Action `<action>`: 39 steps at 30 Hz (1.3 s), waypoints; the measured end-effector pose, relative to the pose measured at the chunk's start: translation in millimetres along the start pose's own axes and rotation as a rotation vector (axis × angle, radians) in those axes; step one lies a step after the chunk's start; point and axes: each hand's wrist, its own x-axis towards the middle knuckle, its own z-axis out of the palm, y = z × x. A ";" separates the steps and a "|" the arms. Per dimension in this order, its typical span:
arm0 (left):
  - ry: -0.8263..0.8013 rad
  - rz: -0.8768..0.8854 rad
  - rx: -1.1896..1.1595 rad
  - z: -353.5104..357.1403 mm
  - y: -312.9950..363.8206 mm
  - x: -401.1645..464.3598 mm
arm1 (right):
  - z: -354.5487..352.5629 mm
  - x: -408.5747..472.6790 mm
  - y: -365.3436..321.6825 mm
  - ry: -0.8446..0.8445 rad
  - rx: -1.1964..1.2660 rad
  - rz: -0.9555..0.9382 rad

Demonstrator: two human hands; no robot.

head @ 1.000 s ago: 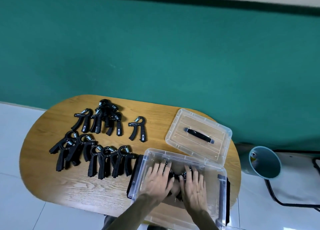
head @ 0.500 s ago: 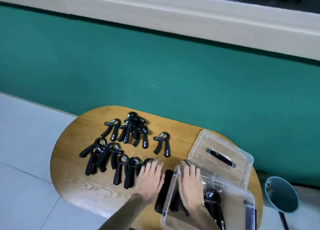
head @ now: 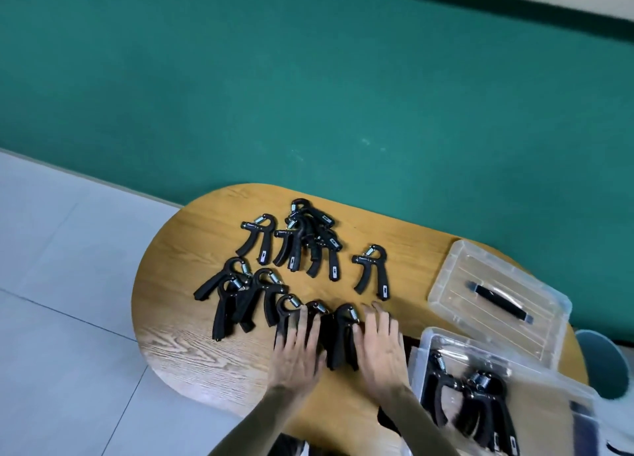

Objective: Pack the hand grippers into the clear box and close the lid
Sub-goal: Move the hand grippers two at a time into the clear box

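Several black hand grippers lie on the wooden table (head: 178,352): a pile at the back (head: 308,239), one alone (head: 372,272), a cluster at the left (head: 236,294) and a front row (head: 338,339). My left hand (head: 296,352) and my right hand (head: 380,345) lie flat with fingers spread on either side of the front row, touching it. The clear box (head: 555,387) stands open at the lower right with a few grippers (head: 477,404) inside. Its clear lid (head: 497,301), with a black handle, lies on the table behind the box.
A green wall runs behind the table. Pale tiled floor lies to the left. A teal bin (head: 607,363) stands on the floor past the table's right end. The table's front edge is close to my body.
Both hands have left the box and moved left onto the front row of grippers. The camera has swung left, so the box now sits at the lower right.
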 end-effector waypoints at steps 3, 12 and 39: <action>-0.055 -0.018 -0.014 12.0 3.6 18.1 | 7.3 22.7 5.9 -0.006 -0.010 0.024; -0.032 0.071 0.043 40.5 -3.2 59.7 | 35.8 113.9 28.8 -0.182 0.085 0.171; 0.105 -0.147 -0.141 64.5 -3.2 94.5 | 119.8 174.7 46.1 -0.143 0.022 0.125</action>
